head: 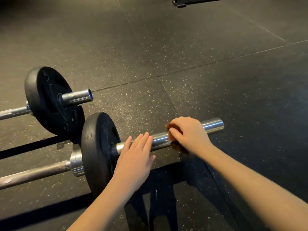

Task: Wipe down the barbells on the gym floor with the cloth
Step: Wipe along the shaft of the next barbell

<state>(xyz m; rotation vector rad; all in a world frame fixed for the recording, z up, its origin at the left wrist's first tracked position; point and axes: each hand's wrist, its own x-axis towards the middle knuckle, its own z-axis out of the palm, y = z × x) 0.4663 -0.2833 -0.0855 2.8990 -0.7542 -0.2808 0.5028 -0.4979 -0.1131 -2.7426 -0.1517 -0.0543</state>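
**Bar may roll under the wipe**

The right hand (188, 134) is clamped over the brown cloth (170, 127), which is wrapped round the near bar's sleeve (160, 140) toward its free end. The left hand (135, 155) lies flat over the sleeve, fingers straight, beside the plate (95, 147), so it steadies rather than grips. A hard stroke could roll the bar across the floor (216, 80) or carry the cloth off the end. The far bar (76, 96) is easily skipped.

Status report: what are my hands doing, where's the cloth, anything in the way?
Right hand grips brown cloth on near barbell sleeve. Left hand flat, fingers straight, over that sleeve beside plate. Second barbell behind, not blocking.
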